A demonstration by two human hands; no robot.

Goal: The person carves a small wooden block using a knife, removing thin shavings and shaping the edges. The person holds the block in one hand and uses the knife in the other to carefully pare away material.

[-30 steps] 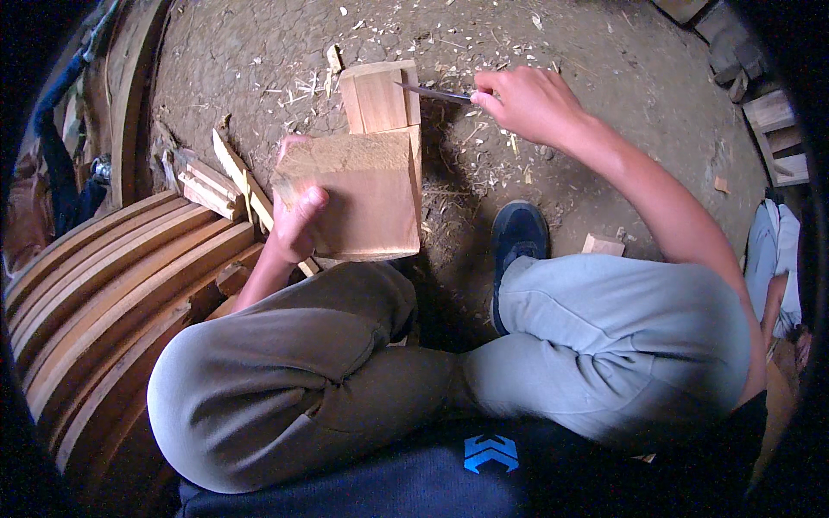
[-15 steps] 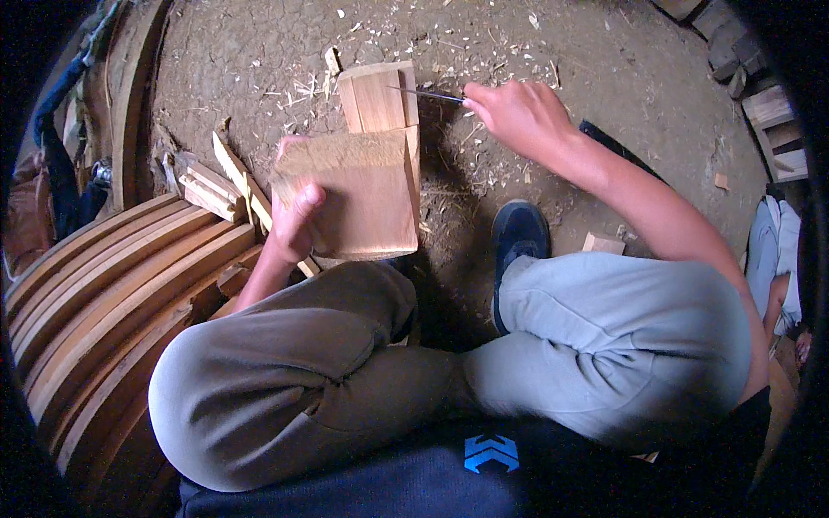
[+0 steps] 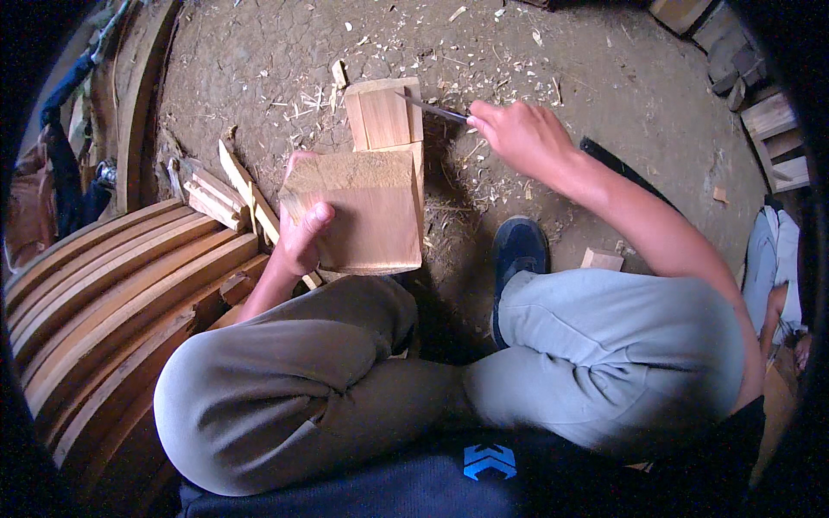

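My left hand [image 3: 304,240] grips the left side of a squared wooden block [image 3: 367,220], with the thumb across its near face and the other fingers mostly hidden behind it. Just beyond that block, a smaller pale wooden piece [image 3: 380,116] shows a step or groove along its right part. My right hand [image 3: 518,136] is closed round the end of a thin metal blade [image 3: 436,110], probably a knife; its handle is hidden in the fist. The blade points left, and its tip is over the far part of the smaller piece.
Curved wooden boards [image 3: 112,285] are stacked at the left, beside split offcuts [image 3: 216,198]. Wood chips lie over the dirt floor [image 3: 276,52]. A dark bar [image 3: 622,168] lies beyond my right forearm, and a small offcut [image 3: 602,259] near my shoe [image 3: 521,246]. Another person's arm [image 3: 775,311] shows far right.
The whole scene sits slightly lower in the picture. The blade slants a little more, its handle end nearer to me. Both hands keep their grips.
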